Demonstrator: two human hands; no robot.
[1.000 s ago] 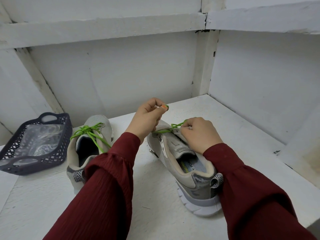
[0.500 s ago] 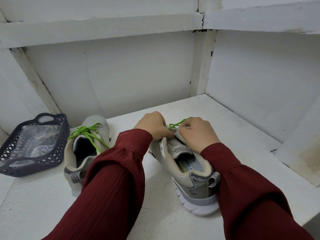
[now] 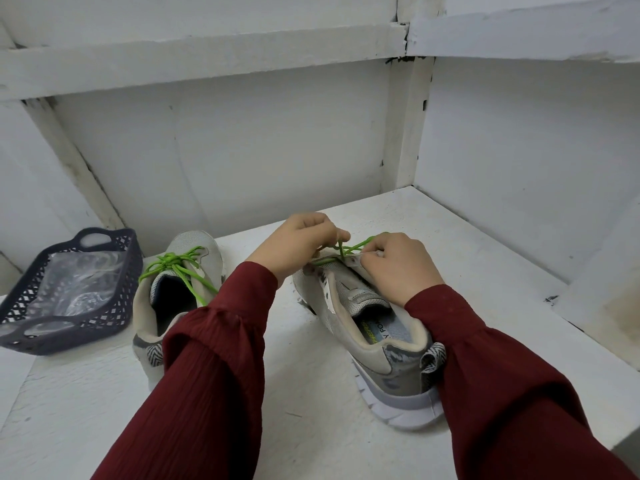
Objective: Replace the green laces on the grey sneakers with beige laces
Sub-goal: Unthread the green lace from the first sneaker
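Right, I've got both hands down at the toe end of the near sneaker [image 3: 388,368], which sits on the desk [image 3: 304,410] with its heel towards me. The left hand [image 3: 304,242] is curled, pinching the green lace [image 3: 349,249] where it crosses the lowest eyelets. The right hand [image 3: 398,265] is curled too, pinching the eyelet edge of the upper to steady it.

The upper eyelets look bare, so I judge the unlacing is nearly through.

Risks from here: if the left hand tugs sharply, the lace tip may jam in the eyelet, and the light shoe could skid or tip if the right hand's pinch slips. A crossed strand could also cinch tight rather than feed out.

The second sneaker [image 3: 204,244] waits to the left, its tied lace [image 3: 169,266] knotted, so that's a whole shoe not yet begun. No beige laces visible; a clear plastic packet [image 3: 76,285] lies in the dark basket [image 3: 86,327], and I can't tell what it holds.
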